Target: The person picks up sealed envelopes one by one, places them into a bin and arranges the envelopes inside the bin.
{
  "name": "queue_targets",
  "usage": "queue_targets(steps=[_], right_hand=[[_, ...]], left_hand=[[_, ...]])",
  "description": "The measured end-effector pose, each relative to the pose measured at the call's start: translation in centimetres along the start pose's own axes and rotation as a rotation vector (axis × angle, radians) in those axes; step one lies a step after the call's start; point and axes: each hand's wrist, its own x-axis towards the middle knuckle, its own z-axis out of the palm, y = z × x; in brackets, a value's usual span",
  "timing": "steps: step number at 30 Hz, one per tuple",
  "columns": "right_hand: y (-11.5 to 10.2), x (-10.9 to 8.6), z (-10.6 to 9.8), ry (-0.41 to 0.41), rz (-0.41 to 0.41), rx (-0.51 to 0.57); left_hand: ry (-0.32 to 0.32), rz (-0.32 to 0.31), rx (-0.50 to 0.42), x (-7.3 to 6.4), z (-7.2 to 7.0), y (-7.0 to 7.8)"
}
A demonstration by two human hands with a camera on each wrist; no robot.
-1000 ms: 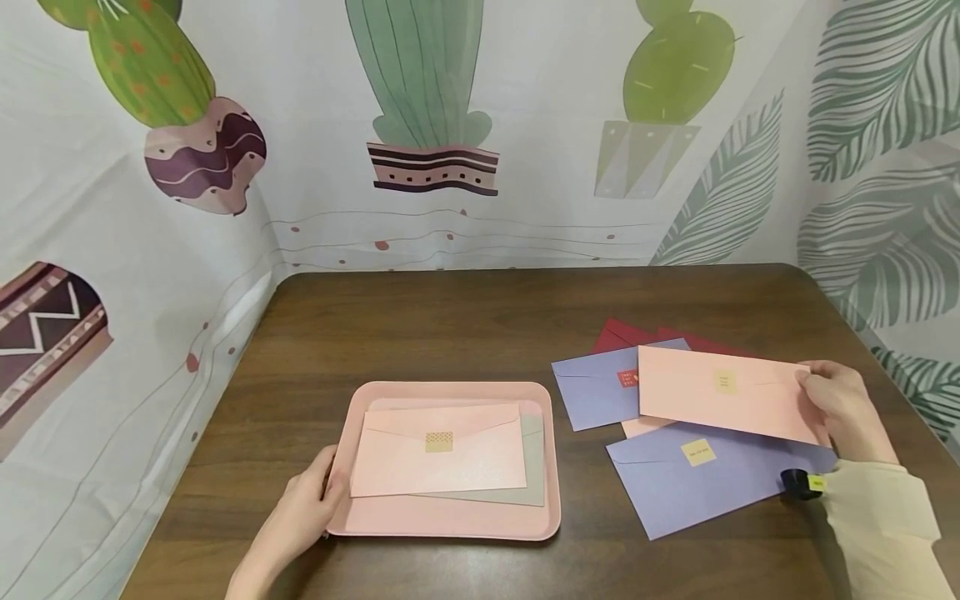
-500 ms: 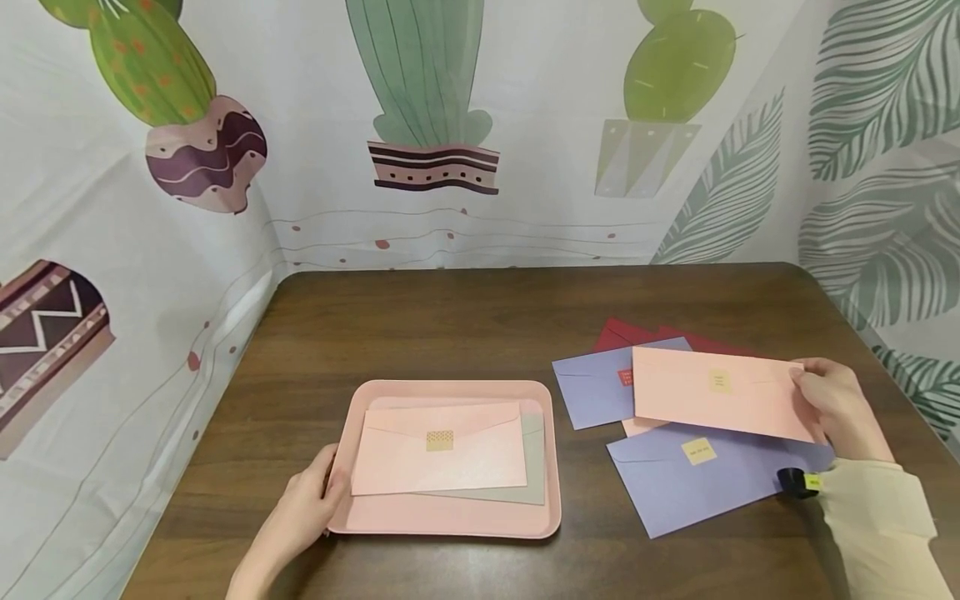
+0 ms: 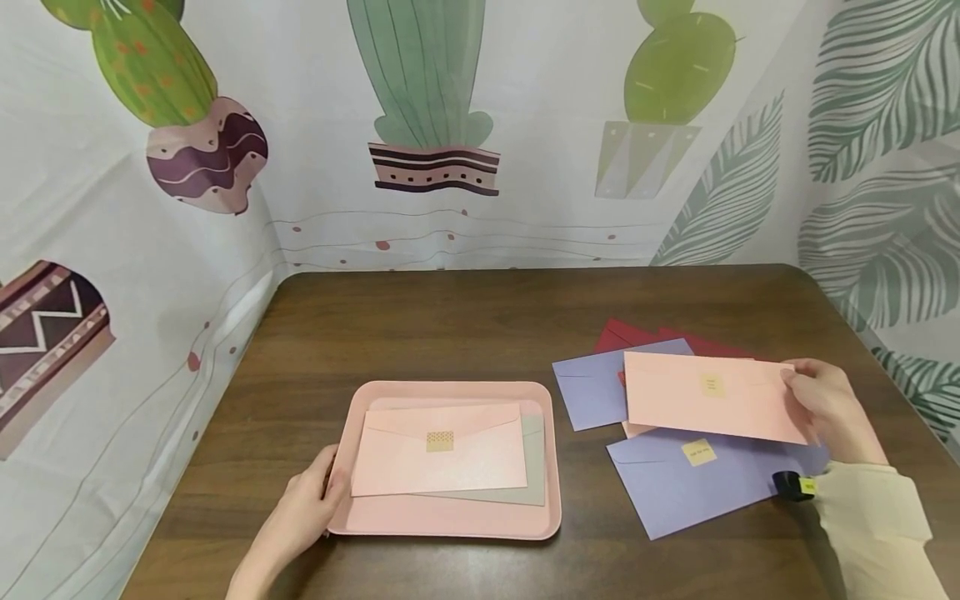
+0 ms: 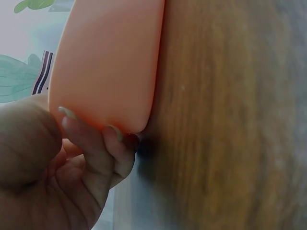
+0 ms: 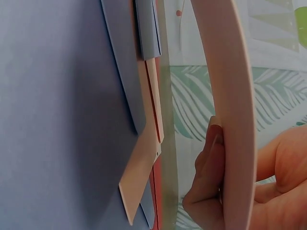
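My right fingers (image 5: 208,163) pinch a pink envelope (image 3: 712,404) over the purple envelopes (image 3: 682,485); my left fingers (image 4: 90,144) grip the tray (image 3: 450,523). Two envelopes (image 3: 442,468) already lie inside, leaving the purple and red envelopes (image 3: 622,335) outside on the surface (image 3: 405,333).

On the brown wooden surface (image 3: 450,325), a pink paper envelope (image 3: 438,468) is laid over a grey paper envelope (image 3: 535,465) in a pink rectangular tray (image 3: 450,520); to the right, lavender paper envelopes (image 3: 675,487) are placed before red paper envelopes (image 3: 622,336).
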Motion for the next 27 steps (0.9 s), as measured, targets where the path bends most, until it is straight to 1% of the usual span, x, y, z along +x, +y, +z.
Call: queue_targets(steps=[4,8,12,17,22,27], right_hand=[[-0.15,-0.08,0.23,0.033,-0.011,-0.013],[-0.25,-0.14,0.47,0.037,-0.005,0.005],[-0.22,0.08,0.61,0.033,0.025,0.025],[-0.03,0.45,0.59,0.027,0.045,0.015],[-0.16,0.34,0.55,0.027,0.044,0.027],[-0.5,0.1,0.58,0.027,0.027,0.032]], left_hand=[[-0.013,-0.024,-0.025,-0.01,0.03,0.01],[-0.022,-0.039,-0.042,-0.01,0.04,0.02],[-0.02,-0.035,-0.038,-0.05,0.07,0.04],[-0.029,-0.037,-0.034,-0.06,0.03,0.06],[-0.032,-0.038,-0.026,-0.03,-0.06,0.06],[-0.028,-0.034,-0.017,-0.1,-0.03,-0.01]])
